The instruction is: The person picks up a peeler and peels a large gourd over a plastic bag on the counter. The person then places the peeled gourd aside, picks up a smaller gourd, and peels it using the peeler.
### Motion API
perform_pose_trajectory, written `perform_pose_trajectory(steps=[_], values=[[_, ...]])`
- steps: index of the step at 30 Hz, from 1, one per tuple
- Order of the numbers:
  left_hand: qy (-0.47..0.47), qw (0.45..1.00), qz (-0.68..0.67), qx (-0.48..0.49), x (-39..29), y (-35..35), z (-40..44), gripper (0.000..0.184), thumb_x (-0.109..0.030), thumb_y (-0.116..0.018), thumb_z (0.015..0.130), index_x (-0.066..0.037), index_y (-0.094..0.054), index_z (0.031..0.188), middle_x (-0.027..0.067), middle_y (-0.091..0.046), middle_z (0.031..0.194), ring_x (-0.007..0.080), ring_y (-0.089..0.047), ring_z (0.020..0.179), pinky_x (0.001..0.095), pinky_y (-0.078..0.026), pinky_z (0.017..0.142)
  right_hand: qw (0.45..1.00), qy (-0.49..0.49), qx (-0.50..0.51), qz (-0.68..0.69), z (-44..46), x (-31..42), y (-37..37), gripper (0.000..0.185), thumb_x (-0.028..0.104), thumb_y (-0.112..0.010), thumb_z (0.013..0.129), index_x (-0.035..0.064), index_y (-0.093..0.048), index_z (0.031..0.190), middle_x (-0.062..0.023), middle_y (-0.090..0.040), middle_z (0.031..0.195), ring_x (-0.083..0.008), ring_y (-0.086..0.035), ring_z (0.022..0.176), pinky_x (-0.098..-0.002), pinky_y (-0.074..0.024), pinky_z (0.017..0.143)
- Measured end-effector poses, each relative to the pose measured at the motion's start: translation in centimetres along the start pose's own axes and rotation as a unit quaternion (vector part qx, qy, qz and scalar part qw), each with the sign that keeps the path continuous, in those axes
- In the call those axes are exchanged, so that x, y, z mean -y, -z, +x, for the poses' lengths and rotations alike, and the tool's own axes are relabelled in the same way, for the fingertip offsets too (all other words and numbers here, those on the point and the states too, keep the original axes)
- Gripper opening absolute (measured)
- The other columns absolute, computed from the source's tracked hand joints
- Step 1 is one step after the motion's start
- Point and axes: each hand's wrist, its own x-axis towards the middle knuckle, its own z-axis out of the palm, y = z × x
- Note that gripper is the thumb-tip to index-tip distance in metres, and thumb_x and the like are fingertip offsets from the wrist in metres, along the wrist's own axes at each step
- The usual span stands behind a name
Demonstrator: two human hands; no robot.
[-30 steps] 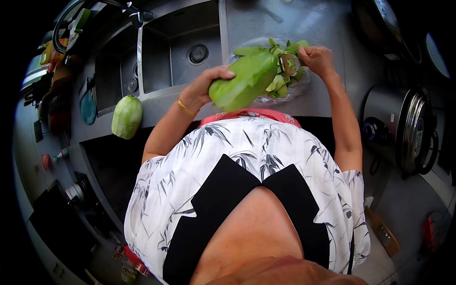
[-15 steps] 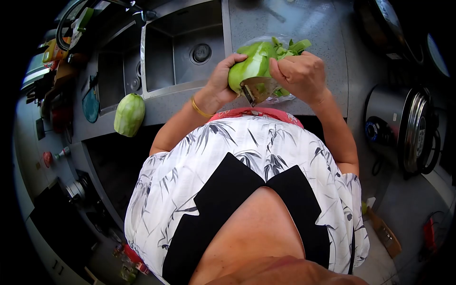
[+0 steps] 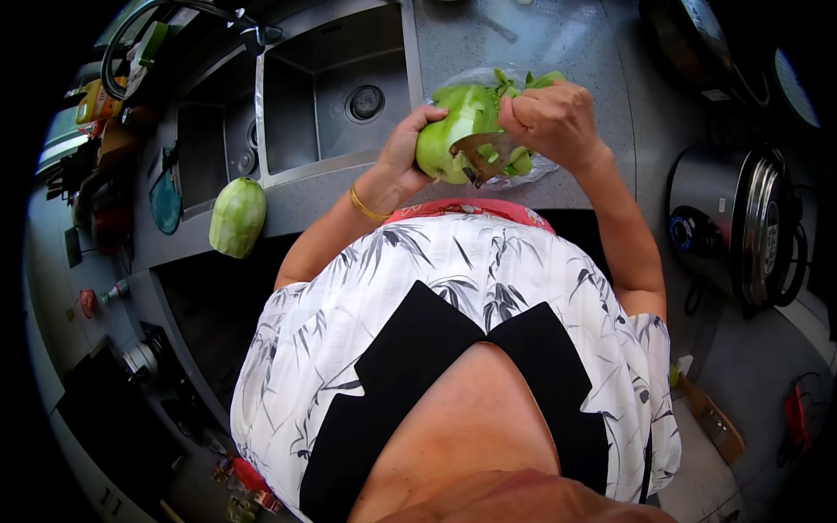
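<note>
My left hand (image 3: 404, 148) is wrapped around the left end of a large green gourd (image 3: 438, 150), thumb on top. Bright green skin remains on part of it, with paler peeled strips beside it. In my closed right hand (image 3: 558, 122) is a broad-bladed peeler (image 3: 479, 159); its handle is hidden in the fist. The blade lies against or just over the near right side of the gourd. Green peelings (image 3: 516, 163) lie beneath and beyond my right hand on a clear plastic bag (image 3: 534, 174).
A peeled pale gourd (image 3: 237, 218) rests at the counter's front edge on the left. The double steel sink (image 3: 292, 131) lies beyond my left forearm. On the right stands a rounded cooker (image 3: 724, 222) with a steel lid. A teal board-like item (image 3: 166, 200) is at far left.
The peeler blade has moved slightly right and its angle has changed. My left hand and the gourd have shifted a little left. The whole view has also moved slightly.
</note>
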Motion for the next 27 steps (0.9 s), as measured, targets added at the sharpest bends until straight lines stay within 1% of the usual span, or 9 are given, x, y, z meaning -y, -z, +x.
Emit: perform_pose_trajectory(steps=[3,6,9,15,18,21,24,25,27], values=[[0.027,0.997,0.002,0.072,-0.1,1.4,0.4,0.041,-0.025,-0.055,0.084,0.001,-0.052,0.115,0.0141,-0.063,0.104,0.0245,-0.065,0.089,0.0385,-0.054,0.083,1.000,0.011,-0.008,0.028,-0.3,-1.8,-0.5,0.037,0.011,-0.063,0.077,0.0093,-0.043,0.046,-0.0048,-0.044,0.043,-0.0203,-0.044,0.036,-0.0312,-0.0372,0.040],[0.059,0.987,-0.001,0.148,-0.2,2.4,0.7,0.044,-0.023,-0.055,0.083,0.004,-0.050,0.118,0.0168,-0.063,0.108,0.0254,-0.066,0.090,0.0382,-0.054,0.083,1.000,-0.015,0.008,0.016,-0.7,-3.3,-0.7,0.042,0.016,-0.062,0.081,0.0114,-0.043,0.043,-0.0038,-0.046,0.043,-0.0196,-0.046,0.036,-0.0312,-0.0387,0.040],[0.077,0.979,0.002,0.190,-0.5,2.7,0.8,0.048,-0.021,-0.056,0.083,0.005,-0.047,0.122,0.0191,-0.061,0.112,0.0261,-0.066,0.092,0.0375,-0.054,0.085,0.998,-0.028,0.012,0.061,-1.8,-5.1,-1.5,0.038,0.014,-0.062,0.081,0.0067,-0.043,0.049,-0.0083,-0.043,0.045,-0.0238,-0.044,0.037,-0.0333,-0.0362,0.040],[0.063,0.976,0.021,0.206,-0.6,2.8,0.4,0.056,-0.019,-0.054,0.082,0.005,-0.040,0.130,0.0192,-0.060,0.116,0.0265,-0.066,0.094,0.0370,-0.054,0.086,0.989,-0.139,0.043,0.041,-5.3,-9.7,-3.1,0.042,0.025,-0.056,0.085,0.0077,-0.046,0.049,-0.0090,-0.044,0.046,-0.0270,-0.047,0.041,-0.0370,-0.0369,0.041],[0.048,0.974,0.017,0.220,-1.0,2.3,-0.6,0.056,-0.018,-0.053,0.081,0.003,-0.040,0.132,0.0190,-0.060,0.117,0.0263,-0.066,0.094,0.0373,-0.054,0.086,0.978,-0.191,0.075,-0.019,-7.3,-10.2,-2.8,0.044,0.028,-0.054,0.087,0.0069,-0.047,0.049,-0.0092,-0.043,0.045,-0.0260,-0.047,0.041,-0.0373,-0.0380,0.042],[0.066,0.969,-0.017,0.238,-1.3,4.2,0.4,0.053,-0.019,-0.053,0.081,0.002,-0.043,0.129,0.0186,-0.060,0.116,0.0259,-0.066,0.095,0.0373,-0.054,0.086,0.933,-0.349,0.071,0.061,-7.2,-8.6,-2.1,0.049,0.033,-0.052,0.090,0.0055,-0.049,0.049,-0.0052,-0.045,0.043,-0.0198,-0.048,0.040,-0.0352,-0.0391,0.044],[0.072,0.972,-0.035,0.222,-1.3,5.5,1.3,0.050,-0.024,-0.054,0.084,0.002,-0.047,0.126,0.0183,-0.061,0.114,0.0254,-0.065,0.097,0.0368,-0.054,0.086,0.841,-0.442,0.161,0.268,-7.3,-8.0,-1.9,0.043,0.040,-0.052,0.090,0.0059,-0.061,0.066,-0.0032,-0.059,0.061,-0.0134,-0.057,0.060,-0.0317,-0.0431,0.055],[0.062,0.974,-0.035,0.216,-1.3,5.5,1.3,0.048,-0.026,-0.055,0.086,0.002,-0.048,0.124,0.0182,-0.061,0.113,0.0253,-0.065,0.097,0.0368,-0.054,0.086,0.833,-0.433,0.165,0.303,-6.7,-7.1,-1.5,0.042,0.044,-0.054,0.088,0.0055,-0.062,0.075,-0.0046,-0.060,0.071,-0.0141,-0.057,0.069,-0.0315,-0.0439,0.060],[0.054,0.977,-0.037,0.201,-1.0,5.2,1.2,0.048,-0.028,-0.056,0.088,0.001,-0.047,0.125,0.0180,-0.061,0.114,0.0249,-0.065,0.098,0.0367,-0.053,0.087,0.814,-0.412,0.173,0.371,-5.1,-4.6,-0.6,0.049,0.052,-0.058,0.084,0.0046,-0.064,0.094,-0.0075,-0.062,0.090,-0.0154,-0.057,0.087,-0.0311,-0.0455,0.071]])
